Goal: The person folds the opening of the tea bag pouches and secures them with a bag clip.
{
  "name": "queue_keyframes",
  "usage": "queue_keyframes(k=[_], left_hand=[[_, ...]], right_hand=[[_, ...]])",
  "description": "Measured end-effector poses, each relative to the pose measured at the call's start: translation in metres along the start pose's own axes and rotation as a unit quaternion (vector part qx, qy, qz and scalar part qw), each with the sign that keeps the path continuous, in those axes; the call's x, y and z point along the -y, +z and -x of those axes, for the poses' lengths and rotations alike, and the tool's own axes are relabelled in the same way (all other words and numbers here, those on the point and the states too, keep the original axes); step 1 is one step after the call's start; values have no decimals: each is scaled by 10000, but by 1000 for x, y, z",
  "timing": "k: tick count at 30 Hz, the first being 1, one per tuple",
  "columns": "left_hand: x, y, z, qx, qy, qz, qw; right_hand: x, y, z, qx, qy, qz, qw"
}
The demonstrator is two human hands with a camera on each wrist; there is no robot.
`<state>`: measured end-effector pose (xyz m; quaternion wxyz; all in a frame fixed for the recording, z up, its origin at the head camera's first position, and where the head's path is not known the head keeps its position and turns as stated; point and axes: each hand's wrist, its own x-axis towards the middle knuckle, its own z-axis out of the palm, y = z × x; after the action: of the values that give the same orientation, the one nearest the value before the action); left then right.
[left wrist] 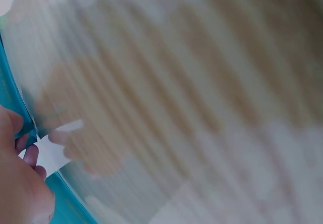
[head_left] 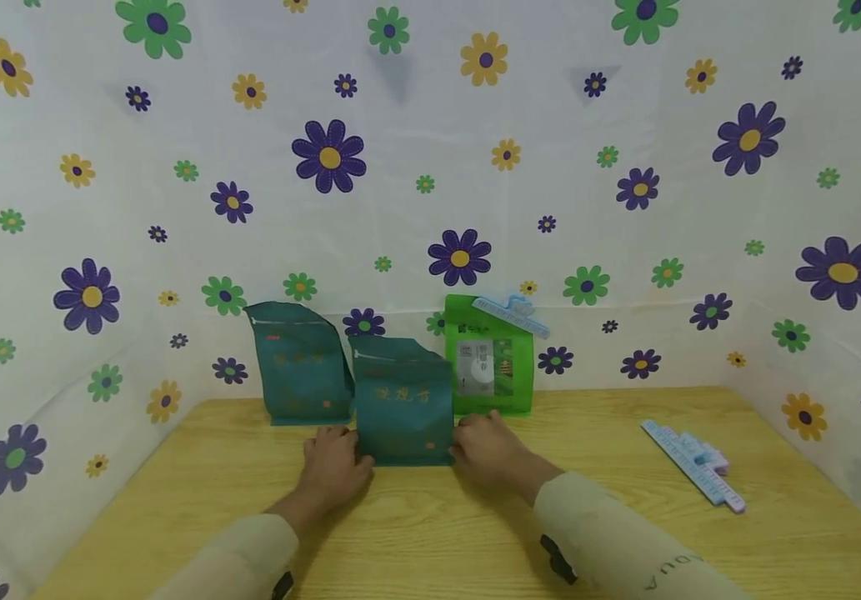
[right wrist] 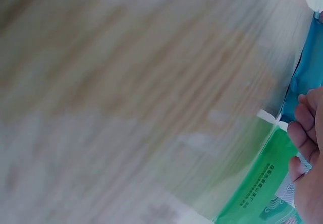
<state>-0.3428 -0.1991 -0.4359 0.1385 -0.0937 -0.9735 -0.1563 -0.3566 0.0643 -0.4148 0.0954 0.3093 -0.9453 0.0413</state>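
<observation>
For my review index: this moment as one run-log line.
left grip: front teal pouch, left edge | right grip: same pouch, right edge | rear teal pouch: unclipped | green pouch: clipped | loose clips: on table

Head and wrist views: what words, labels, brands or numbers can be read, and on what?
"铁观音", apparently, though faint: front teal bag.
"AQUA", apparently: right sleeve.
Rear teal bag: gold characters, too blurred to read.
Green bag: front label too small; small print in the right wrist view also too blurred.
Clips on the table: marks too small to read.
</observation>
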Motion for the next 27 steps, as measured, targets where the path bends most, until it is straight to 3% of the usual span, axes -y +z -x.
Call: queue_keyframes(k=[27], left_hand=[[-33,11,-7,92,316,146,9993]], right_hand=[[-29,-2,22,-184,232,-139,9995]])
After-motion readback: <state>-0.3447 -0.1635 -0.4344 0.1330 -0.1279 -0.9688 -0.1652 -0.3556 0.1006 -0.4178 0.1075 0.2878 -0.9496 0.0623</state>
